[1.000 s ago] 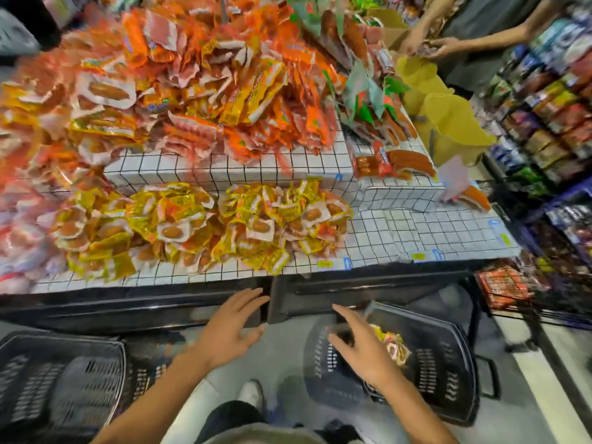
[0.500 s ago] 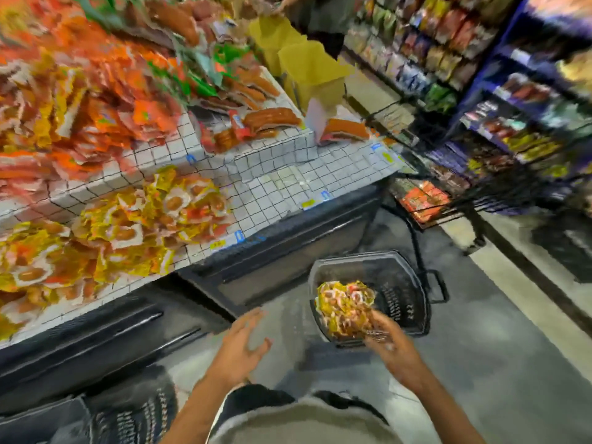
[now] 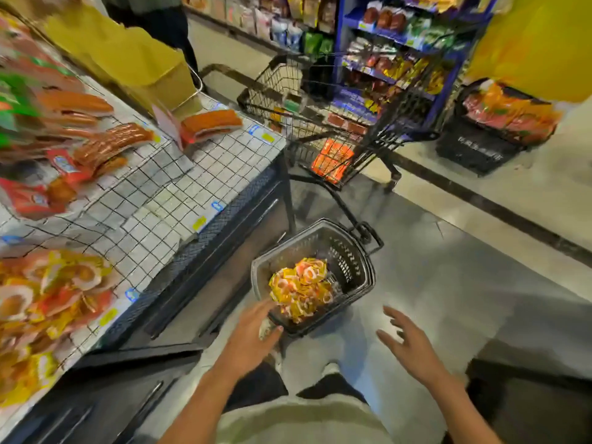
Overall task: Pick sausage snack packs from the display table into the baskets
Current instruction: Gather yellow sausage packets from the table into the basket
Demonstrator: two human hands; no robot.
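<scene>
a heap of yellow and orange sausage snack packs (image 3: 302, 290) is seen in the black plastic basket (image 3: 349, 251) on the floor, just beside the dark base of the display table. more of the same packs (image 3: 48, 302) are piled at the near left edge of the tabletop (image 3: 153, 213), with larger sausage packages (image 3: 112, 144) further along it.

the heap is banked against the basket's near wall and rises about level with its rim, so packs could be spilled onto the floor if the basket is nudged or more are dropped on the same side. the basket stands close to the person's feet and could be kicked in turning back to the tabletop. the view is blurred, so a stray pack on the floor could be missed.

the left hand (image 3: 248, 334) is held open, its fingers (image 3: 262, 310) straight and reaching to the basket's near rim; whether the rim is touched cannot be told. the right hand (image 3: 411, 342) is spread wide in the air to the right of the basket, nothing being held by either.
</scene>
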